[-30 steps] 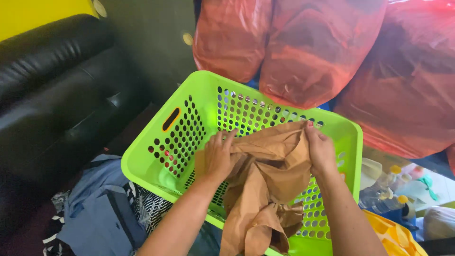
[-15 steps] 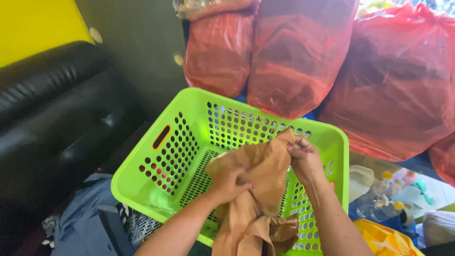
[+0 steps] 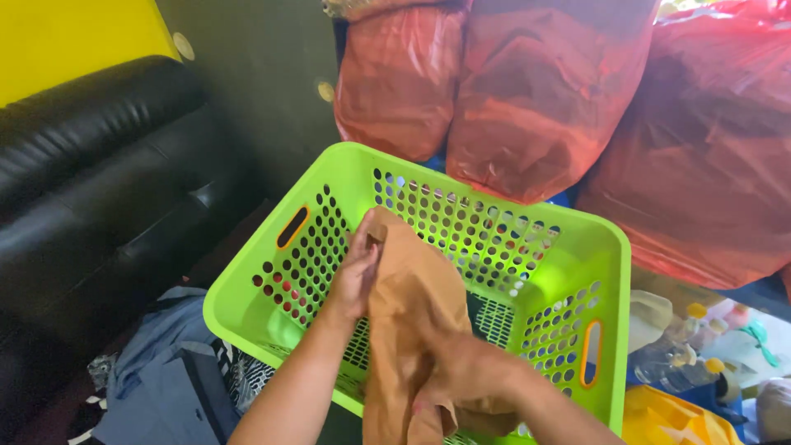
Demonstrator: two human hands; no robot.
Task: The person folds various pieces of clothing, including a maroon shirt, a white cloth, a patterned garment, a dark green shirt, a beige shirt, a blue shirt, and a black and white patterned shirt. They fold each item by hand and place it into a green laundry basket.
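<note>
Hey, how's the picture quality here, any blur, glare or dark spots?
Head view: right hand slightly motion-blurred on the brown cloth; green basket brightly lit and sharp; sheen on the red bags; black sofa dim, with soft highlights.

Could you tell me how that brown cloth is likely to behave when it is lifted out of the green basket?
The brown cloth probably stays floppy: it droops in folds between both hands. It seems light, bunching easily under the left hand.

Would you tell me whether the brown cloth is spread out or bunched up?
Bunched up: the brown cloth hangs in folds, gripped by both hands over the green basket.
</note>
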